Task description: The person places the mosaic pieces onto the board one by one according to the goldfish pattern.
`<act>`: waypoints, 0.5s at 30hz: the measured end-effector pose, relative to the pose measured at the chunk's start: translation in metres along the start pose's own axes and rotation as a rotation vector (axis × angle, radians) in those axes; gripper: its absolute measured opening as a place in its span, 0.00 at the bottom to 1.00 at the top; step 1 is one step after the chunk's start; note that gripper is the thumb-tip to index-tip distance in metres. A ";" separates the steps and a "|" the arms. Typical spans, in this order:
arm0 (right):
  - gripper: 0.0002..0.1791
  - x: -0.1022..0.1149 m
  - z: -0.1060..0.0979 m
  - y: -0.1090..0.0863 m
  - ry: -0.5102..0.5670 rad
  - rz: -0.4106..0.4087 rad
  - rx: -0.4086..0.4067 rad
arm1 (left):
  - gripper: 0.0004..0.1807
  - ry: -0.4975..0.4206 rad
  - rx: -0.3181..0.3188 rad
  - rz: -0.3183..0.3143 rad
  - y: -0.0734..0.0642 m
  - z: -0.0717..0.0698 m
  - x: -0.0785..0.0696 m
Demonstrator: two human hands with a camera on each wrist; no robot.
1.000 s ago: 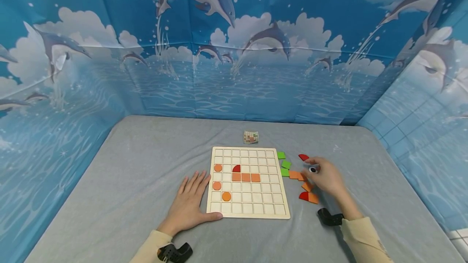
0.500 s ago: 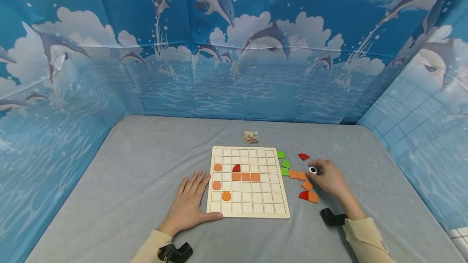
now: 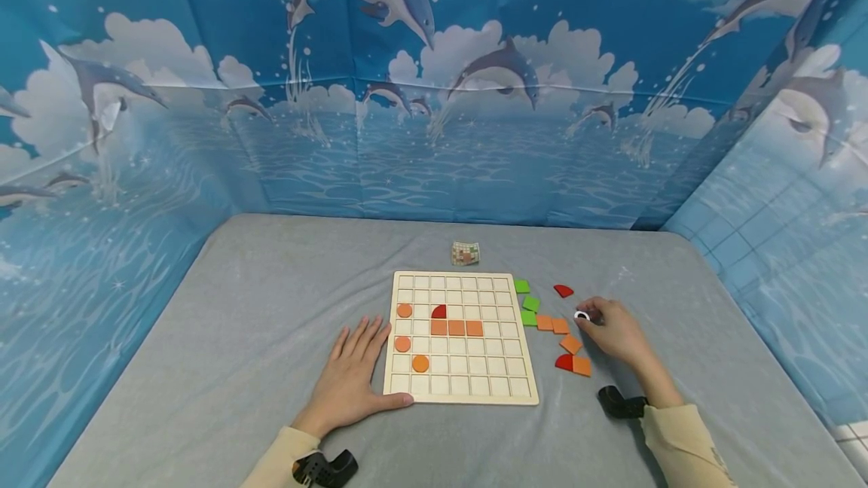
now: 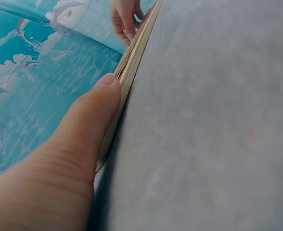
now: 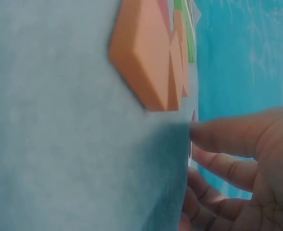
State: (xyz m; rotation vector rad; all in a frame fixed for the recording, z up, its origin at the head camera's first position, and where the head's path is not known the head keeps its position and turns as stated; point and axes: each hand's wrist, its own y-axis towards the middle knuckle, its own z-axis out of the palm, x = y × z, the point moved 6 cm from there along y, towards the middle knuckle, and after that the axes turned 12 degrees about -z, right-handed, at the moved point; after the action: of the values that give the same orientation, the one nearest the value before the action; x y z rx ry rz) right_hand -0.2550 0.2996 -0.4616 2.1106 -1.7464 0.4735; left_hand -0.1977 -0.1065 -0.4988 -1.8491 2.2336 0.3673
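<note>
My left hand (image 3: pixel 353 382) lies spread at the left edge of a wooden grid board (image 3: pixel 468 400), thumb along the front edge; the thumb (image 4: pixel 91 113) presses against the board's side in the left wrist view. Right of the board, my right hand (image 3: pixel 613 331) pinches a round black-and-white eye piece (image 3: pixel 581 315) between thumb and fingers, low over the cloth. In the right wrist view only a thin white rim of it shows. On the board sit a red quarter-circle tile (image 3: pixel 439 312), a row of orange square tiles (image 3: pixel 456 328) and orange discs (image 3: pixel 420 363).
Green tiles (image 3: pixel 529 304) lie along the board's right edge. Beside them are loose orange square tiles (image 3: pixel 570 344) and two red quarter-circle tiles (image 3: pixel 563 291). A small patterned card (image 3: pixel 465 253) lies behind the board. A grey cloth (image 3: pixel 271 277) covers the table; a dolphin-print curtain surrounds it.
My right hand has shifted slightly right, away from the orange square tiles, exposing more of them. The eye piece stays in nearly the same spot. The left hand has not moved.
</note>
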 end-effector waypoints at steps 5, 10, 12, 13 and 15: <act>0.14 -0.002 0.000 -0.001 0.017 0.013 0.008 | 0.65 -0.006 -0.004 0.003 -0.001 -0.001 0.000; 0.14 -0.006 0.000 -0.003 0.033 0.035 0.015 | 0.65 -0.007 -0.009 0.006 -0.001 -0.001 0.000; 0.15 -0.006 0.000 -0.004 0.039 0.040 0.014 | 0.65 -0.005 -0.012 0.008 -0.001 -0.001 0.000; 0.15 -0.006 0.000 -0.004 0.043 0.039 0.012 | 0.65 -0.004 -0.013 0.009 -0.001 -0.001 0.000; 0.15 -0.006 -0.001 -0.005 0.048 0.040 0.003 | 0.65 -0.003 -0.019 0.013 -0.001 -0.001 0.000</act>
State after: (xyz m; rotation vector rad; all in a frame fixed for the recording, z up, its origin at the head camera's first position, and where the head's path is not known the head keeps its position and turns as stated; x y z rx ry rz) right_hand -0.2511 0.3062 -0.4644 2.0526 -1.7649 0.5344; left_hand -0.1967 -0.1068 -0.4976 -1.8429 2.2497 0.3948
